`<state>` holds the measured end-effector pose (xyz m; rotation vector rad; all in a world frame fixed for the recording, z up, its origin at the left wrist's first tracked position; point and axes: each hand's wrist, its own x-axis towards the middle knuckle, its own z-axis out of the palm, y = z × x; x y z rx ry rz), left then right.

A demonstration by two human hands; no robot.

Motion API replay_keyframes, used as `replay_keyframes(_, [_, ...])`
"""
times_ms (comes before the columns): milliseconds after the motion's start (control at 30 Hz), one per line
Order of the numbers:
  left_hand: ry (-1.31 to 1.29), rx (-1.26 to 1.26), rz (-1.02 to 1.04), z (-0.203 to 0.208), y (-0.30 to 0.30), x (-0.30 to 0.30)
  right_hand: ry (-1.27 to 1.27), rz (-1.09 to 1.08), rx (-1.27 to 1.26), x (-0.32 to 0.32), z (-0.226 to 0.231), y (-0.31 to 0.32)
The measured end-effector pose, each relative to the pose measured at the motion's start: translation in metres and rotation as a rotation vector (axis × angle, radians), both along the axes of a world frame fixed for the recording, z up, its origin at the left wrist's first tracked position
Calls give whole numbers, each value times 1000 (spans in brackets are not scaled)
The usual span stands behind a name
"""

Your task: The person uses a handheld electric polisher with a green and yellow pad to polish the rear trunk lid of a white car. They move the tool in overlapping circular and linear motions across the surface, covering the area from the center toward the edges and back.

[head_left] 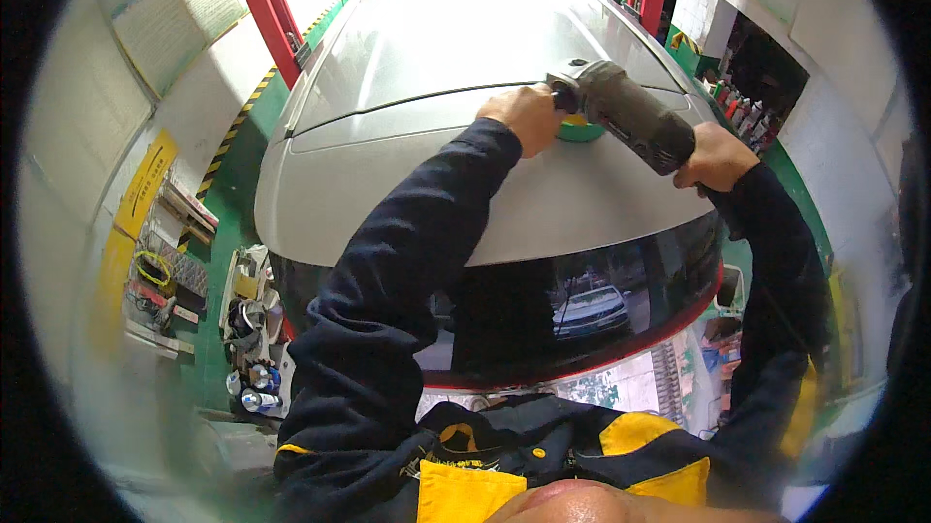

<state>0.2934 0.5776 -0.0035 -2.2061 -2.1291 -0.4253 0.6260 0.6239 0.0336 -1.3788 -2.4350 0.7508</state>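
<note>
The silver car roof [427, 67] fills most of what I see, sloping away from me, with the dark rear window [582, 300] below it, nearest my chest. On the roof's rear part sits the grey polisher [630, 116], its long body running from the head at upper left down to the handle end at lower right, slanting across me. My left hand [529, 116] is curled shut over the head end, pressing right above the green pad [582, 130], which lies flat against the paint. My right hand [716, 159] is wrapped closed around the rear grip, a little nearer to me. Both arms reach forward over the glass, nothing between them and the tool. Off to my left, well apart on the green floor [218, 232], stands a cart of bottles and cans [252, 329].
</note>
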Motion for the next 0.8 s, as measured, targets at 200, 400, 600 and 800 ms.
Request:
replay_keyframes(200, [77,36,135,-9,-59,-98,-101,100,36,-113,17,-30])
replay_keyframes(400, [80,140,350,-23,-124,-203,-148,287,29,-233,24,-50])
replay_keyframes(600, [70,102,466,-22,-163,-252,-263,297,71,-309,23,-61])
replay_keyframes(800, [83,150,317,-23,-104,-211,-254,224,30,-247,37,-36])
